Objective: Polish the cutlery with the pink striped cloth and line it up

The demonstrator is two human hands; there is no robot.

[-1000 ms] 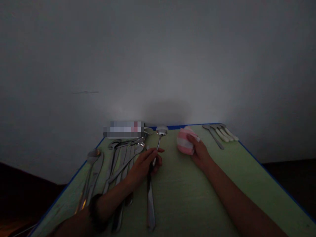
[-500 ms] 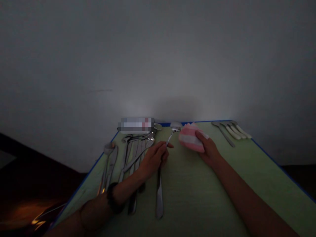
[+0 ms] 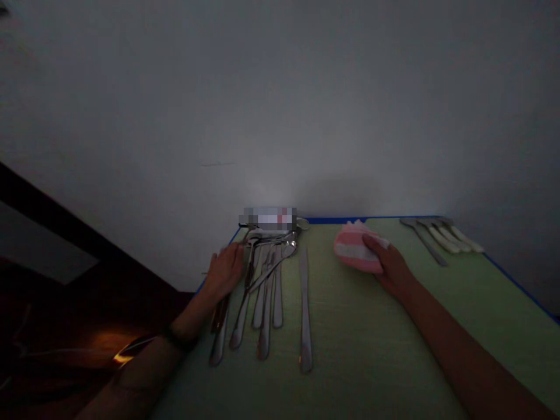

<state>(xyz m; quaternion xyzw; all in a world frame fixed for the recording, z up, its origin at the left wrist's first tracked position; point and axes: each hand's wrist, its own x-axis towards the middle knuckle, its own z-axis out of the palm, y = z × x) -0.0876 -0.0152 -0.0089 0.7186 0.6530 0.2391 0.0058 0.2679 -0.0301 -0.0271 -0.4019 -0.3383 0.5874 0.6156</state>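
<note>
My left hand [image 3: 225, 271] is at the left table edge, over the left side of the cutlery. Its fingers look bent around a spoon [image 3: 247, 232], of which only a dark part shows in front of the fingertips; the rest is hidden. On the right, my right hand [image 3: 391, 265] grips a folded pink-and-white striped cloth [image 3: 356, 251] above the table. Between the hands a table knife [image 3: 305, 315] lies alone, blade pointing to the wall. Several knives and spoons [image 3: 265, 332] lie side by side near my left hand, one spoon [image 3: 273, 268] slanting across them.
A blurred-out box [image 3: 269, 219] stands at the back edge beside more cutlery. Several white-handled pieces [image 3: 455, 236] and one metal piece [image 3: 424, 242] lie at the back right. The green table [image 3: 363, 332] has a blue edge and meets a grey wall [image 3: 280, 105].
My left hand has moved left with the spoon, from beside the cloth to the left cutlery. My right hand still grips the cloth. The view has turned slightly left.
</note>
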